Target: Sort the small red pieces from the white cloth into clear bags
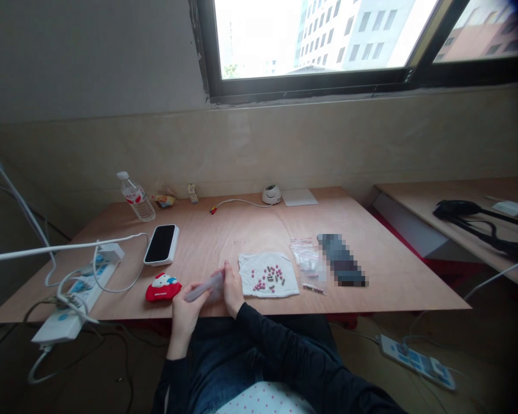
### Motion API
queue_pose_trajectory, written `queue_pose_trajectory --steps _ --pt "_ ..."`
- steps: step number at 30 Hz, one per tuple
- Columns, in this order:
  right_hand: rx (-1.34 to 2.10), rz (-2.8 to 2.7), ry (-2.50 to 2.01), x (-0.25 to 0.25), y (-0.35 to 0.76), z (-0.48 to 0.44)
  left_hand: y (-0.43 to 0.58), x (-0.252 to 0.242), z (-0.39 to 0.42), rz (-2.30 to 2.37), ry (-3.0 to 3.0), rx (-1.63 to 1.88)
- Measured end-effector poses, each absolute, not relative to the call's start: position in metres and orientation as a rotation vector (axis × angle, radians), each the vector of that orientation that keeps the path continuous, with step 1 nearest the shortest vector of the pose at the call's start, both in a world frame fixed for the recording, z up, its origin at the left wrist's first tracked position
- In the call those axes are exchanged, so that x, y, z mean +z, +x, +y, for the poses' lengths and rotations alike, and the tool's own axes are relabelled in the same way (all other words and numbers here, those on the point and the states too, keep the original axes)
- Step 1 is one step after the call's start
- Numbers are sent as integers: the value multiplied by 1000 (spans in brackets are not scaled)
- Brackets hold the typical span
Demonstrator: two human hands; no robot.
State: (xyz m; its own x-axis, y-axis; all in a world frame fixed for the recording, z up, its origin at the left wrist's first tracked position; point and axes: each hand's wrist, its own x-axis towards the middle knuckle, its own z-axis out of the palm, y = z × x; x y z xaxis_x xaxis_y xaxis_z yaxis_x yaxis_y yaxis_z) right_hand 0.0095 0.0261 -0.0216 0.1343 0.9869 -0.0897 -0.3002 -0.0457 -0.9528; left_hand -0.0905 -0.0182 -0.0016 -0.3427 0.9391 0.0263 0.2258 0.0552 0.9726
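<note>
Both my hands meet at the near edge of the wooden table (371, 270). My left hand (185, 307) and my right hand (232, 287) together pinch a small clear plastic bag (207, 287), fingers closed on it. Just right of my right hand lies a white tissue (285, 284) with several pink pills (259, 283) and several dark capsules (275, 276) on it. A pile of clear zip bags (308, 264) lies beyond the tissue. A red and white figure-shaped case (163, 287) sits left of my left hand.
A phone in a white case (161, 244) and a white power strip (82, 293) with cables lie to the left. A water bottle (136, 196), a small dome camera (271, 194) and a white pad (299, 197) stand near the wall. A blurred dark object (341, 260) lies right of the bags.
</note>
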Motion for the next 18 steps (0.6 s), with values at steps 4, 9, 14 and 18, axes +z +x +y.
queue_pose_trajectory --steps 4,9,14,18 --pt "1156 -941 -1163 -23 15 32 -85 8 -25 1634 1204 1262" --pt "1093 -961 -1159 -14 20 35 -68 24 -32 1595 1114 1262" --pt "1052 -984 -1123 4 26 37 -57 30 -36 1559 1026 1334" --pt "1034 -951 -1110 15 33 40 -54 27 -41 1624 981 1334"
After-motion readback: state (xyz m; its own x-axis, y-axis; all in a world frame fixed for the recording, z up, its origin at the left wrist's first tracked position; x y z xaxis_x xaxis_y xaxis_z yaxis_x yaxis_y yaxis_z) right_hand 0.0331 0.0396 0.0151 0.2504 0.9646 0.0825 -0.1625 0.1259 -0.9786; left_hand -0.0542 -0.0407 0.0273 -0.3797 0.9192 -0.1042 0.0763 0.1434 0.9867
